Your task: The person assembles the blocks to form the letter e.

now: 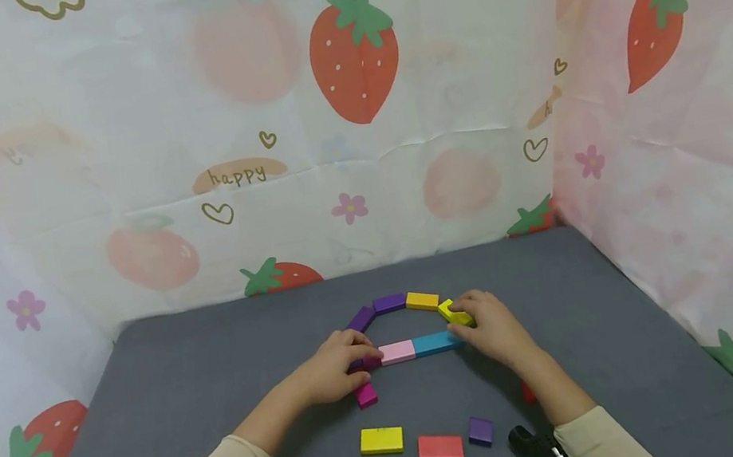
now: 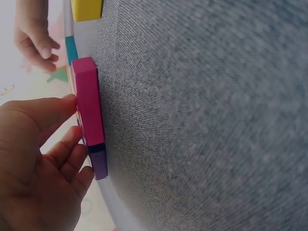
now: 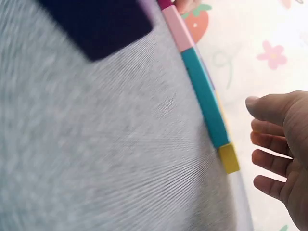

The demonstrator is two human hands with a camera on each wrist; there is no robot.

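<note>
My left hand (image 1: 330, 369) rests at the left end of a row of blocks, partly covering a dark magenta block (image 1: 373, 362). In the left wrist view its thumb touches the edge of a magenta block (image 2: 89, 103), and its other fingers lie beside a purple block (image 2: 99, 163). A pink block (image 1: 397, 352) and a blue block (image 1: 433, 343) continue the row. Behind them, purple, orange and yellow blocks form an arch. My right hand (image 1: 497, 326) is over the row's right end, close to a yellow block (image 1: 452, 313); its fingers (image 3: 272, 139) are loosely bent with nothing between them.
Toward me on the grey table (image 1: 215, 367) lie a yellow block (image 1: 382, 441), a red block (image 1: 440, 449) and a small purple block (image 1: 481, 432). Another red block (image 1: 528, 393) shows partly behind my right forearm. A strawberry-printed cloth (image 1: 293, 136) hangs around the table.
</note>
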